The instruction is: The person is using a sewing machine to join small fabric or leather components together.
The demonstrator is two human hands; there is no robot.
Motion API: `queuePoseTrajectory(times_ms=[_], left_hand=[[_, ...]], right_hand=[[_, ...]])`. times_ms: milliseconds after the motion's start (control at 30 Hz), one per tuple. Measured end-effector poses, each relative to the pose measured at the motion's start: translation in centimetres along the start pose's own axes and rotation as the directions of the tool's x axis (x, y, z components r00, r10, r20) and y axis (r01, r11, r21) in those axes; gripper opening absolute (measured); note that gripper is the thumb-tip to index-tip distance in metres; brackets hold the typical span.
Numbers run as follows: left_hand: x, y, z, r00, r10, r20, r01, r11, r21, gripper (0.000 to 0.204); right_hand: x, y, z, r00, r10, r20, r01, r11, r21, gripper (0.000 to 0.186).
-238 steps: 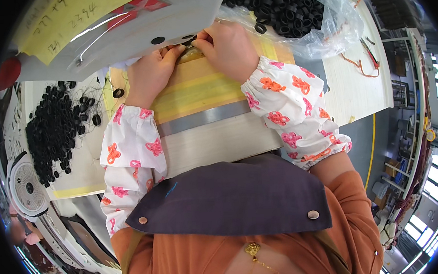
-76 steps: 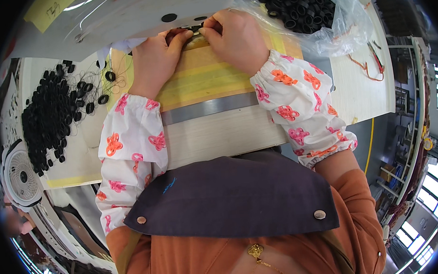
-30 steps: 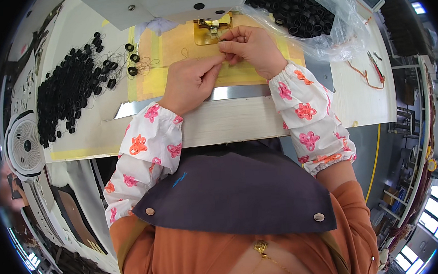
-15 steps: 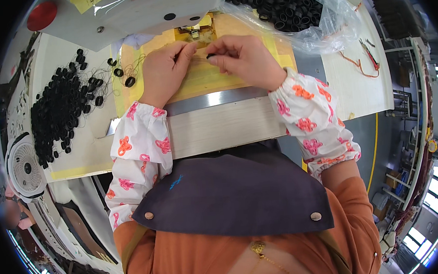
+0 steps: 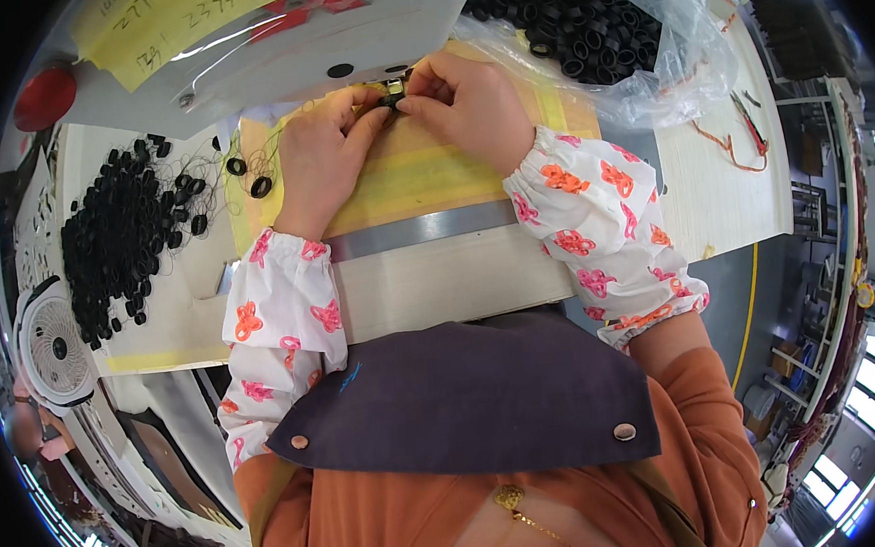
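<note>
At the metal presser foot (image 5: 396,86) of a sewing machine (image 5: 274,58), my two hands meet from either side. Fingertips of my left hand (image 5: 322,152) are closed on a small black loop (image 5: 388,102), mostly covered by the fingers. My right hand (image 5: 470,109) pinches at the right side of the same loop, thumb and forefinger together beside the foot. To the left of my left hand lie a few loose black loops (image 5: 261,187) with thin threads trailing from them.
A large heap of black loops (image 5: 119,233) covers the table's left side. At the back right, a clear plastic bag (image 5: 680,68) holds many more. Thread snips (image 5: 753,134) with an orange cord lie on the right. A white fan (image 5: 56,345) stands beyond the left edge.
My right hand has moved left and forward, carrying the black loop to the presser foot. My left hand has come up to it too. My view has shifted slightly.
</note>
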State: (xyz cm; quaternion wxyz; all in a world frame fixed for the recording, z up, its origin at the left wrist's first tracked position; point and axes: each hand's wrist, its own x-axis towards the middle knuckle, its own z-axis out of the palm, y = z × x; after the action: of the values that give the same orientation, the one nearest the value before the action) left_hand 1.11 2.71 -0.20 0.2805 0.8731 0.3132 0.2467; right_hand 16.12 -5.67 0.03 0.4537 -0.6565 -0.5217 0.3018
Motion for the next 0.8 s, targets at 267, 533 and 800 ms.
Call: queuePoseTrajectory(times_ms=[267,533,800], left_hand=[[1.1,0.8,-0.1,0.975,-0.208,0.074,0.207,0.978,0.016,0.025],[1.2,0.3,0.6,0.97,-0.238,0.051,0.243,0.963,-0.114,0.026],[1.3,-0.4,0.6,0.978,-0.206,0.036,0.209,0.969,-0.133,0.025]], right_hand=[[0.5,1.2,1.2,0.908,-0.332,-0.255,0.257,0.923,-0.288,0.011],[0.5,1.3,1.2,0.906,-0.31,-0.29,0.222,0.928,-0.298,0.009],[0.5,1.1,1.3,0.894,-0.34,-0.292,0.242,0.914,-0.325,0.008]])
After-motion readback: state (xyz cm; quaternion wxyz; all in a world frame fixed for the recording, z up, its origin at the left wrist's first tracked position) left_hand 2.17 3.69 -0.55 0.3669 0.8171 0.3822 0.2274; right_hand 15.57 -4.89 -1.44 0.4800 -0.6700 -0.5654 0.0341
